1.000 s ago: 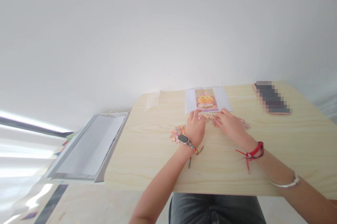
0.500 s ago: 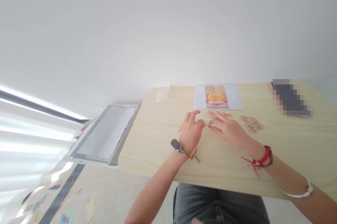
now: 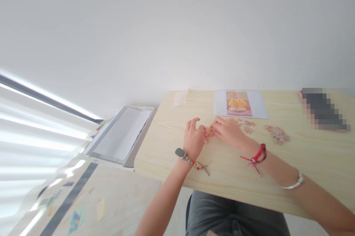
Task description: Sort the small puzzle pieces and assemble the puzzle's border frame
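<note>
Lying off the desk's [image 3: 166, 154] left edge, a paper-filled binder [image 3: 122, 134] stays clear of the work. The left hand [image 3: 193, 140] and right hand [image 3: 229, 132] meet over small puzzle pieces [image 3: 208, 132], both pinching them flat on the wood. Beyond, a picture sheet [image 3: 240, 103] faces the person, likely for reference, with loose piles [image 3: 277, 134] kept rightward.

The left hand [image 3: 193, 139] is wearing a ring, a grey watch and beads; the right hand [image 3: 229, 133] is wearing a red cord and a silver bangle.
</note>
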Demonstrator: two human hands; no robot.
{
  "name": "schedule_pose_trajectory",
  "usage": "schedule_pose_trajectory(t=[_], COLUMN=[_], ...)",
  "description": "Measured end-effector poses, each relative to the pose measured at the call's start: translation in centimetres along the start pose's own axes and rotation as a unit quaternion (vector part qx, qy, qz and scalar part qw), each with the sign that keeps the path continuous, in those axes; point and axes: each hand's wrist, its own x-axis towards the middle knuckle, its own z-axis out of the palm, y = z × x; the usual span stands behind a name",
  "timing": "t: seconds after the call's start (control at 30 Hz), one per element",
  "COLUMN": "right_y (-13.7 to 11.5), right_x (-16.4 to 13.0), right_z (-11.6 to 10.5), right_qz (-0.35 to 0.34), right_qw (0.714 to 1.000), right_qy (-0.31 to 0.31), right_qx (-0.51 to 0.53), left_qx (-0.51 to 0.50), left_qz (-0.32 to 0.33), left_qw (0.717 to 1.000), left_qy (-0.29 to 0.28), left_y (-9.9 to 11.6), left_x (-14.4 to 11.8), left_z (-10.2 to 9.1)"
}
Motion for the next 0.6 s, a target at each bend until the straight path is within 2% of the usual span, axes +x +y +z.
schedule_pose_trajectory(t=[0.43,0.6], right_y=[0.4,1.8], right_x=[0.2,-2.7], right_z=[0.2,-0.8], right_qz=[0.037,0.065], right_qw=[0.999,0.998], right_qy=[-0.011,0.026], right_qx=[-0.026,0.008], left_qx=[-0.002,-0.018], left_qz=[0.004,0.031], left_qw=[1.0,0.999], left_qy=[0.02,0.001], left_y=[1.4,3.2], left_x=[0.7,0.9], left_z=[0.0,-0.1])
